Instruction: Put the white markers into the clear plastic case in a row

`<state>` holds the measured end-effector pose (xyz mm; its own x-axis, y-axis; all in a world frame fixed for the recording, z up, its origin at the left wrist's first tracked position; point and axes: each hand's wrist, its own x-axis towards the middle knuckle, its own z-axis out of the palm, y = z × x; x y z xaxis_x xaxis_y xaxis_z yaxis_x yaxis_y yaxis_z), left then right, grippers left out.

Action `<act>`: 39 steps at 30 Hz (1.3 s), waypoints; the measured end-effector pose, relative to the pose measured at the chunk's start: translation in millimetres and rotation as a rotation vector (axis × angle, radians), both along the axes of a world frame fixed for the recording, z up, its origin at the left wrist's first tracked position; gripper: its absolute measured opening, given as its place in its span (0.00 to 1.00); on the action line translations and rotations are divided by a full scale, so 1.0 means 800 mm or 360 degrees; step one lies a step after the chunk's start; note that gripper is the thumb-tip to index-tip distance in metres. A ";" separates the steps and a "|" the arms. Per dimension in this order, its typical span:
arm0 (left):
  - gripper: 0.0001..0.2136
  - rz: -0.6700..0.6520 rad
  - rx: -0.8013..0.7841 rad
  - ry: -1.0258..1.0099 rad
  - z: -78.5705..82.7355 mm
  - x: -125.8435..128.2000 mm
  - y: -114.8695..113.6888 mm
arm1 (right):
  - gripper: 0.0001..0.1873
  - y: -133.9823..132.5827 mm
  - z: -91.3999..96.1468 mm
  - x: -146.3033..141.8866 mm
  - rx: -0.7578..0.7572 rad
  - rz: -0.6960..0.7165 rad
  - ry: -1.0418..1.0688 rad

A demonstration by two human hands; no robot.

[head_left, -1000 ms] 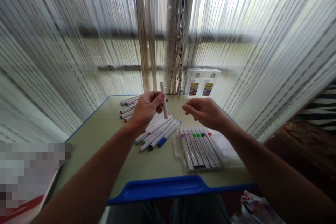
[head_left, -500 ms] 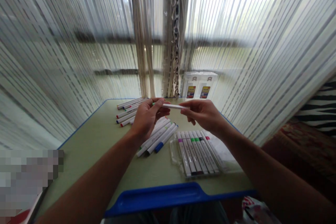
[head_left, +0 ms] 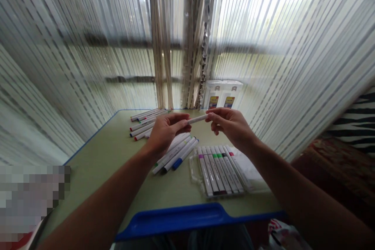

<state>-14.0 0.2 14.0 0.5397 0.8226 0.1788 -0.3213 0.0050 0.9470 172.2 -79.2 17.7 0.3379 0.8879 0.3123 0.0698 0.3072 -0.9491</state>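
Observation:
A white marker (head_left: 198, 119) spans the gap between my two hands, held above the table. My left hand (head_left: 166, 131) pinches one end of it, and my right hand (head_left: 230, 125) pinches the other; both ends are hidden by fingers. Below my right hand, a clear plastic case (head_left: 195, 170) holds a row of white markers (head_left: 218, 172) with purple, green, black and pink bands. Loose markers (head_left: 177, 154), one with a blue cap, lie under and beside my left hand. Farther back on the left is another spread of markers (head_left: 143, 128).
The pale green table (head_left: 102, 164) has a blue rim and a blue tray (head_left: 178, 218) at its near edge. Clear labelled cases (head_left: 224, 93) stand at the back by the string curtain (head_left: 117, 47). A crinkled plastic bag (head_left: 284, 234) is at the lower right.
The marker has tilted, its right end now higher than its left. My left hand's grip has shifted, hiding the green end seen before. The markers on the table have stayed put.

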 end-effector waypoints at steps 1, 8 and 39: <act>0.09 -0.0049 0.0014 0.0076 0.000 0.000 -0.001 | 0.17 0.000 0.000 0.000 0.0012 -0.0024 -0.0012; 0.14 -0.0458 0.0224 0.0306 -0.005 0.003 -0.012 | 0.18 -0.006 0.004 -0.006 -0.0024 0.0081 -0.0127; 0.08 -0.0491 0.0162 -0.0283 0.011 -0.013 -0.005 | 0.10 -0.015 0.007 -0.012 0.0134 0.0599 -0.0667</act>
<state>-24.6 -3.8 22.7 0.7127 0.5993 0.3647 -0.4789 0.0358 0.8771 162.8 -91.4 23.4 -0.1646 0.8895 0.4263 0.3061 0.4569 -0.8352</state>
